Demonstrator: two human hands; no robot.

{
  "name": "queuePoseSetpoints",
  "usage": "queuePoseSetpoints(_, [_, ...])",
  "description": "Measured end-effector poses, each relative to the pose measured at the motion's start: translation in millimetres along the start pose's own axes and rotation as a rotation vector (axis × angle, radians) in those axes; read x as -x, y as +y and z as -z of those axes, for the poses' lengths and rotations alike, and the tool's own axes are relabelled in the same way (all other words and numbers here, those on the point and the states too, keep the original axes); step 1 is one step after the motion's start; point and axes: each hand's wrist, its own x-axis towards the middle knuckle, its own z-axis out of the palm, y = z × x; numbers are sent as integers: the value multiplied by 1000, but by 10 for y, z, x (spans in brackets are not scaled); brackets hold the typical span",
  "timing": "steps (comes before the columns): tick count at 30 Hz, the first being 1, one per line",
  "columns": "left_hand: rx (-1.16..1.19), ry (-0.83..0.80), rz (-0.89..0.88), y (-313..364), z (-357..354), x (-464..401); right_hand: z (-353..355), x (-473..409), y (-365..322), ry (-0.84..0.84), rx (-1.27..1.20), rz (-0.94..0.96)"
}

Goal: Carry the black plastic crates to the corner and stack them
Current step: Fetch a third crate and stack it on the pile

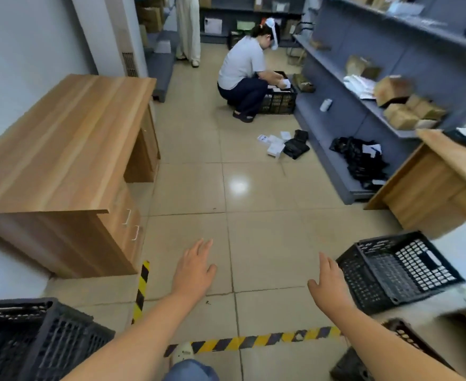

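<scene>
An empty black plastic crate point(397, 268) sits on the floor at the lower right, tilted toward me. A second black crate point(33, 342) fills the lower left corner, and the rim of a third point(408, 336) shows under my right forearm. My left hand point(193, 268) hovers over the floor tiles, fingers spread, holding nothing. Just left of the right-hand crate, close to its near wall, my right hand point(328, 284) is open too. Farther off, a crouching person point(243, 75) works over a fourth black crate point(278, 97).
A wooden desk point(61, 149) stands on the left, another point(441, 182) on the right. Grey shelving point(364, 86) with boxes runs along the right wall. Small packages point(281, 144) lie on the floor. Yellow-black tape point(254, 342) marks the tiles near my feet.
</scene>
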Motion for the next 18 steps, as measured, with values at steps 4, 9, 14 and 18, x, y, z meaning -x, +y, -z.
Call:
queuePoseSetpoints(4, [-12,-74,-101,448,-239,-274,192,25,513,58,-5,-144])
queuePoseSetpoints(9, [-16,-163,-182,818,-511,-778,356,-113,931,63,-31,-293])
queuePoseSetpoints(14, [-42,-228,-241,1099,-706,-1445,530,-463,1145,99,-62,-420])
queuePoseSetpoints(18, [-68,-250,-289,1294,-808,-2018,675,-820,1262,118,-80,-500])
